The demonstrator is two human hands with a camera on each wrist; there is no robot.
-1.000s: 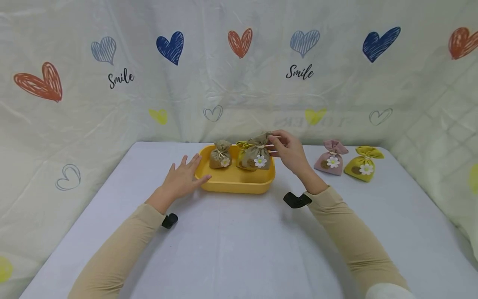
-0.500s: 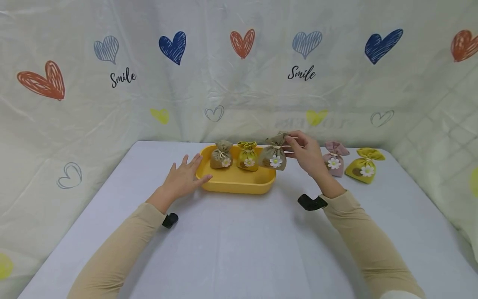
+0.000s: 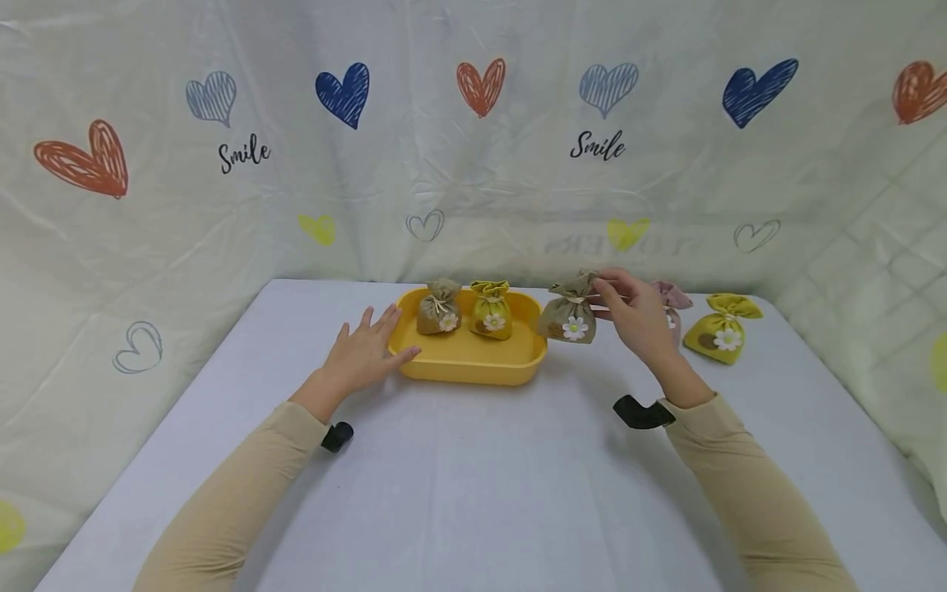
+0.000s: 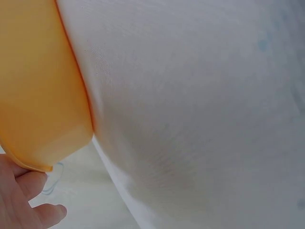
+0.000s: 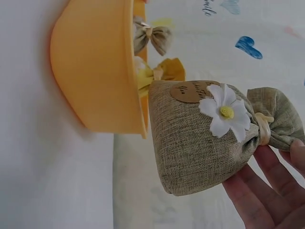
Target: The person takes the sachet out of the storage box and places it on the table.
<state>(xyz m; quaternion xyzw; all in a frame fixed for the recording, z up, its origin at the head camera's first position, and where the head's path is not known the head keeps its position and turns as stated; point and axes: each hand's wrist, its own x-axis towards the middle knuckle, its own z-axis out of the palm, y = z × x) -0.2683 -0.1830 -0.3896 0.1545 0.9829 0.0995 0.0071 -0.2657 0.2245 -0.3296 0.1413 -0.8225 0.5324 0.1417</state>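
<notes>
My right hand [image 3: 635, 316] pinches a grey-green cloth drawstring pouch [image 3: 568, 316] by its gathered top, just off the right end of a yellow tray [image 3: 466, 372]. A white daisy and a brown oval tag on the pouch [image 5: 200, 138] show in the right wrist view. Inside the tray stand a grey-brown pouch [image 3: 436, 308] and a yellow pouch [image 3: 488, 306], each with a daisy. My left hand [image 3: 362, 349] rests with spread, straight fingers on the tray's left rim; in the left wrist view its fingertips [image 4: 32, 183] touch the rim.
On the table's right side lie a pink pouch [image 3: 672, 296], partly hidden behind my right hand, and another yellow pouch [image 3: 725, 329]. Behind the white-covered table [image 3: 473, 477] hangs a curtain [image 3: 414, 181] printed with hearts.
My right hand has moved to the right, carrying the grey-green pouch from over the tray to beyond its right end. The yellow pouch in the tray is now uncovered. My left hand stays put.
</notes>
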